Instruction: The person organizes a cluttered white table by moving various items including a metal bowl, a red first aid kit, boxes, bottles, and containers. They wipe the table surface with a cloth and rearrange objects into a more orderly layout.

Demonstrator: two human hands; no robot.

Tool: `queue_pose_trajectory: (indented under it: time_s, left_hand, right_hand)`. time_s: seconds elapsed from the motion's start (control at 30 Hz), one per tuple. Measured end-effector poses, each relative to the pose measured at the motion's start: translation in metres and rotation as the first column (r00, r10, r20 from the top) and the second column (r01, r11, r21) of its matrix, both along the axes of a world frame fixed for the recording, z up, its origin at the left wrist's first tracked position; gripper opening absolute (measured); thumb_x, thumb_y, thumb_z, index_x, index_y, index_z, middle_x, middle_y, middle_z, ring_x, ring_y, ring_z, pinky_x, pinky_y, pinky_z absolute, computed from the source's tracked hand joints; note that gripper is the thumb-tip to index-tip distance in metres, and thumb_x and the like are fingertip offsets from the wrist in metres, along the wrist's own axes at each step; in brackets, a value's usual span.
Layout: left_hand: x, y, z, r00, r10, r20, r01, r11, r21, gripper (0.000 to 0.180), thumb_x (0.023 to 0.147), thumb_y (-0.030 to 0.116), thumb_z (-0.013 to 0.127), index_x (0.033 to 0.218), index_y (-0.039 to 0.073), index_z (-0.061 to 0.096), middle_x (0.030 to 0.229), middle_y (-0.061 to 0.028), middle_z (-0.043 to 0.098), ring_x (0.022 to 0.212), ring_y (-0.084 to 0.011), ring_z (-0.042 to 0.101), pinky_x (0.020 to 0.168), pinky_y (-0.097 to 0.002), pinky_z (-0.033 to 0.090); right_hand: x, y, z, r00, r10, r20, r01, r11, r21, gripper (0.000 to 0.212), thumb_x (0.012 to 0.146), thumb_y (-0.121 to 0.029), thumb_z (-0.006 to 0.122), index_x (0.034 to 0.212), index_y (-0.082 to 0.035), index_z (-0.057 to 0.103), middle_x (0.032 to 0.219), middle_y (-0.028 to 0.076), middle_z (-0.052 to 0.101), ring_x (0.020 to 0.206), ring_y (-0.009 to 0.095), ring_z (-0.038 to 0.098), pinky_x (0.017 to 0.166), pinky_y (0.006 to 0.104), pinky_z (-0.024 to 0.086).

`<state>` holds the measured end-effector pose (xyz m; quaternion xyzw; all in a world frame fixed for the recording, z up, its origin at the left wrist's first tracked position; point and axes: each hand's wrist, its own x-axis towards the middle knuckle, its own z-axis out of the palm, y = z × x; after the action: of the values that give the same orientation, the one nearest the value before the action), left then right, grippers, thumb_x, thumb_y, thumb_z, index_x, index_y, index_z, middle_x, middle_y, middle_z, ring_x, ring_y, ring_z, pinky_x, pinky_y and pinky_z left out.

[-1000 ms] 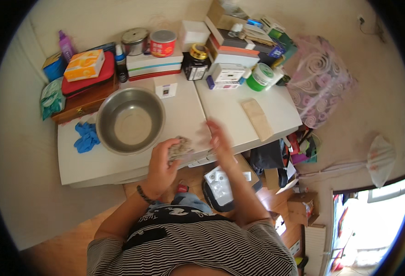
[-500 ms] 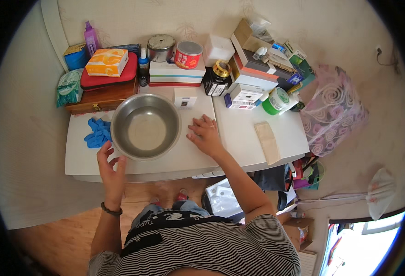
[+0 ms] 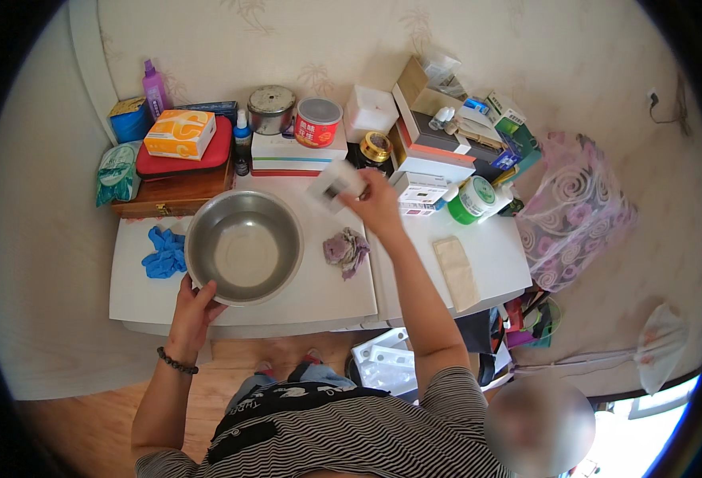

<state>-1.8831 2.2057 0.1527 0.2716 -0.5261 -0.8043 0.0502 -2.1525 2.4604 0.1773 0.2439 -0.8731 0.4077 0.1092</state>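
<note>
A wide metal basin with a shiny inner bottom stands on the white tabletop. My left hand grips its near left rim, thumb on top and fingers below. Above the table, past the basin's right side, my right hand holds a small white box, tilted and smeared by motion. Below that hand a crumpled mauve-grey cloth lies on the table. Crumpled blue gloves lie left of the basin.
Along the wall stand a wooden case, a red can, a black jar with a gold lid, stacked boxes and a green tub. A folded beige cloth lies on the right. A blurred patch covers the lower right.
My left hand has moved from beside the basin onto its rim. My right hand has lifted the small white box off the table. The crumpled cloth now shows where that hand was.
</note>
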Motion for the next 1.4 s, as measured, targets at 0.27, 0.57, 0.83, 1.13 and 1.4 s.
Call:
queue_pose_trajectory:
  time_s: [0.27, 0.57, 0.83, 1.13, 1.4]
  left_hand:
    - [0.006, 0.007, -0.020, 0.996, 0.061, -0.062, -0.056, 0.995, 0.078, 0.052, 0.096, 0.027, 0.061, 0.135, 0.001, 0.038, 0.119, -0.0084, 0.058, 0.099, -0.0145, 0.063, 0.085, -0.0291, 0.056]
    - [0.012, 0.007, -0.028, 0.992, 0.115, -0.041, -0.117, 0.993, -0.030, 0.057, 0.095, 0.032, 0.063, 0.135, 0.000, 0.039, 0.115, -0.0067, 0.058, 0.101, -0.0138, 0.062, 0.085, -0.0285, 0.056]
    - [0.011, 0.010, -0.027, 0.992, 0.124, -0.037, -0.126, 0.992, -0.033, 0.055, 0.094, 0.033, 0.063, 0.133, 0.000, 0.042, 0.115, -0.0058, 0.057, 0.097, -0.0123, 0.062, 0.083, -0.0271, 0.055]
    - [0.010, 0.009, -0.027, 0.992, 0.115, -0.051, -0.113, 0.993, 0.040, 0.048, 0.095, 0.025, 0.063, 0.131, 0.001, 0.043, 0.115, -0.0059, 0.057, 0.103, -0.0126, 0.059, 0.085, -0.0294, 0.055]
    - [0.013, 0.011, -0.025, 0.988, 0.136, -0.069, -0.135, 0.991, 0.026, 0.049, 0.094, 0.026, 0.064, 0.131, 0.001, 0.043, 0.111, -0.0048, 0.056, 0.101, -0.0120, 0.059, 0.085, -0.0292, 0.055]
  right_hand:
    - [-0.043, 0.006, 0.078, 0.932, -0.214, -0.293, 0.200, 0.977, -0.076, 0.057, 0.072, -0.024, 0.080, 0.115, 0.005, 0.056, 0.110, 0.024, 0.062, 0.101, 0.038, 0.061, 0.085, 0.0405, 0.050]
    - [-0.033, -0.024, 0.082, 0.983, 0.148, -0.105, -0.139, 0.986, 0.087, 0.045, 0.071, -0.017, 0.077, 0.111, -0.006, 0.061, 0.107, 0.016, 0.064, 0.091, 0.034, 0.065, 0.079, 0.0400, 0.052]
    - [-0.084, -0.054, 0.058, 0.937, 0.053, -0.344, -0.034, 0.998, 0.059, 0.045, 0.071, -0.006, 0.077, 0.112, -0.003, 0.058, 0.103, 0.015, 0.064, 0.082, 0.030, 0.062, 0.074, 0.0375, 0.051]
    - [-0.094, -0.075, 0.058, 0.983, 0.151, -0.107, -0.164, 0.979, -0.121, 0.047, 0.070, -0.008, 0.079, 0.112, -0.001, 0.059, 0.096, 0.013, 0.065, 0.078, 0.024, 0.063, 0.070, 0.0344, 0.050]
    - [-0.104, -0.151, 0.125, 0.948, 0.140, -0.286, -0.161, 0.985, -0.053, 0.045, 0.074, -0.005, 0.076, 0.116, -0.002, 0.060, 0.110, 0.020, 0.056, 0.093, 0.034, 0.063, 0.082, 0.0387, 0.052]
